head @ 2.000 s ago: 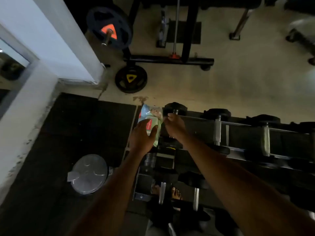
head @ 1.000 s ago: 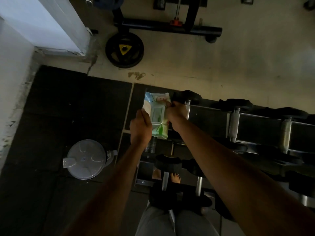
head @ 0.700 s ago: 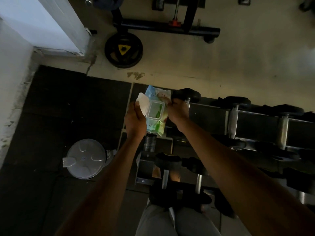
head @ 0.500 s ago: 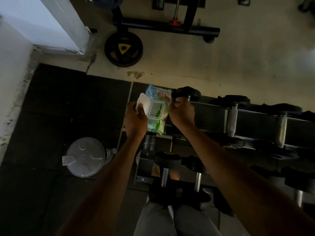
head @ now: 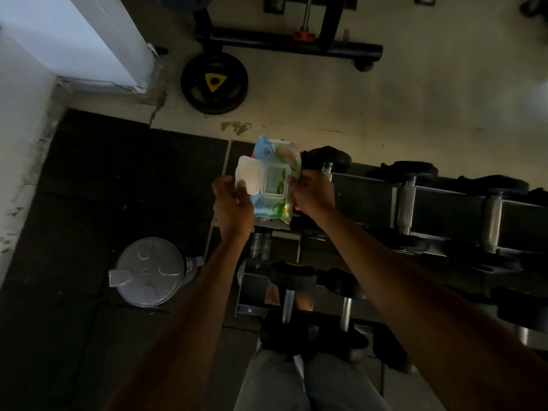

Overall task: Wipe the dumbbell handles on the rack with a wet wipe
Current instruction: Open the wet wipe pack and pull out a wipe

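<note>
Head view, wipes pack lengthwise away, lid open leftward, both hands' fingers gripping.

- You hold the wipes pack between your two hands, your left hand on its left edge, your right hand on its right.
- The dumbbell rack runs off to your right, dumbbells on it.
- The bin stands on the floor at lower left.
- The weight plate lies beyond the pack.
</note>
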Available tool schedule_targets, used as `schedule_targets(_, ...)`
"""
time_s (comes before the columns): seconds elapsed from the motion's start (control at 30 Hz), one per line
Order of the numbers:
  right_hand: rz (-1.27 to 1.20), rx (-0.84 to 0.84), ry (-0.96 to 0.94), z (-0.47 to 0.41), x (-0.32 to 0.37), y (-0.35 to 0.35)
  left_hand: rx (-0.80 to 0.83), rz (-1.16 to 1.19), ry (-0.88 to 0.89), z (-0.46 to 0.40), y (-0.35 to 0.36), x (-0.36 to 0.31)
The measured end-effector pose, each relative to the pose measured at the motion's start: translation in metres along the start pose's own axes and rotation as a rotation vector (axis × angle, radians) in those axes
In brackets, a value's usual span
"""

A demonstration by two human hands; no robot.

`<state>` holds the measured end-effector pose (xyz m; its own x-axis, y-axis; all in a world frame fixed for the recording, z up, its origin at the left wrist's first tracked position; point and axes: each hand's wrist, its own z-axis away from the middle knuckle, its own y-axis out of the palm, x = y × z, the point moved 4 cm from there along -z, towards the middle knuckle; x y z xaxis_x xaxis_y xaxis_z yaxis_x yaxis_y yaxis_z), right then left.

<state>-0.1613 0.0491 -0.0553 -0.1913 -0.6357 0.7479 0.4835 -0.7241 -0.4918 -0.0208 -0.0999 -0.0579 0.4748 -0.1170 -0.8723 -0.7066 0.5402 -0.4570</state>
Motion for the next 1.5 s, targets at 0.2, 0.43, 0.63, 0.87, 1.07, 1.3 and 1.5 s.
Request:
schedule_targets(0.2,0.291,-0.182,-0.143,0.003,0.012,-0.011,0.027,-0.459,0.277,0.001,0.004,-0.006)
schedule_targets(0.43,0.68,0.122,-0.588,-0.003,0.047,0.001,0.299,-0.426,0.073,0.014,0.018,0.014)
schedule_targets(0.63,1.063,0.191,-0.632,-0.013,0.061,0.01,0.27,-0.376,0.035,0.012,0.022,0.017)
schedule_targets(0.87,1.221,0.157,-0.664,-0.014,0.072,0.02,0.247,-0.37,0.023,0.011,0.023,0.022)
schedule_targets(1.07,1.212,0.204,-0.69,-0.017,0.073,0.026,0.243,-0.384,0.007,0.011,0.028,0.028)
schedule_targets(1.3,1.11,0.197,-0.67,-0.018,0.066,0.029,0.232,-0.382,0.016,0.012,0.029,0.031)
schedule_targets(1.5,1.062,0.229,-0.615,-0.024,0.055,0.025,0.237,-0.385,0.008,0.013,0.029,0.03)
